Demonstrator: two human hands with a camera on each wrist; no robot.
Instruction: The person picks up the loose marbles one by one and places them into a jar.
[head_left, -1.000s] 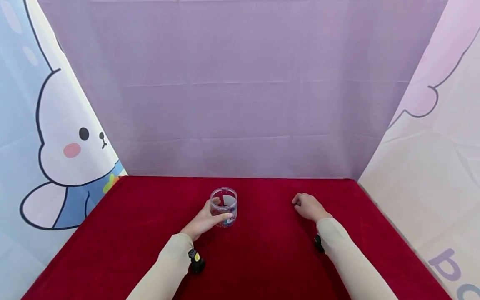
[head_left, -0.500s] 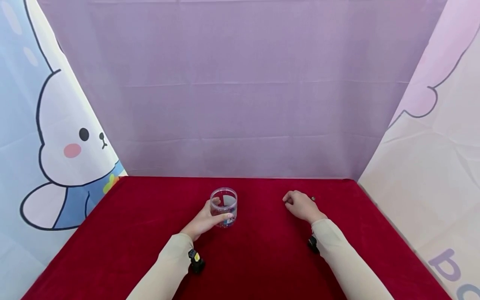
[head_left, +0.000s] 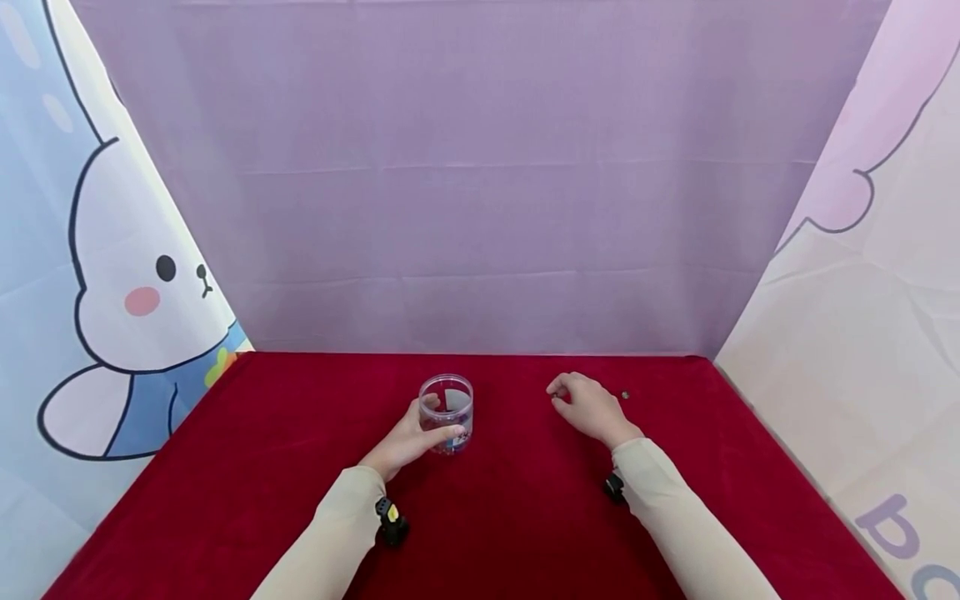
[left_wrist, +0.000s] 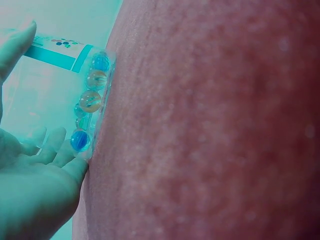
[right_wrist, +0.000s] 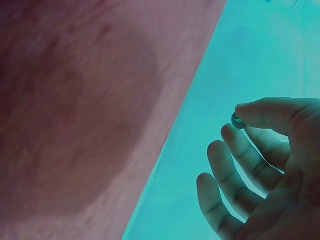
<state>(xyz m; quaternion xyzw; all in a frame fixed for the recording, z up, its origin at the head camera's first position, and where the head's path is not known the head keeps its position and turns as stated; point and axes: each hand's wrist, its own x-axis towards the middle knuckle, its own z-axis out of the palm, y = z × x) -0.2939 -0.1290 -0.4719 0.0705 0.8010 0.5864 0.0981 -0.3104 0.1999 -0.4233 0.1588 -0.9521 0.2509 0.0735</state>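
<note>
My left hand (head_left: pixel 408 439) grips a clear plastic jar (head_left: pixel 447 417) that stands upright and lidless on the red cloth. Through its wall the left wrist view shows several glass marbles (left_wrist: pixel 90 101) at the bottom and a printed label (left_wrist: pixel 60 50) on the side. To the right, my right hand (head_left: pixel 590 407) is raised off the cloth, apart from the jar. Between thumb and fingertips it pinches a small dark marble (right_wrist: pixel 238 121), clearest in the right wrist view. A second marble (head_left: pixel 626 395) lies on the cloth just right of that hand.
Red cloth (head_left: pixel 517 525) covers the table. A purple curtain (head_left: pixel 480 183) rises behind the far edge. Printed sheets stand at both sides, the left one with a cartoon rabbit (head_left: pixel 150 275). A small black camera sits on each wrist.
Carrying the pinched marble, my right hand has moved left and up from the cloth. This uncovers the marble on its right. My left hand and the jar have stayed put.
</note>
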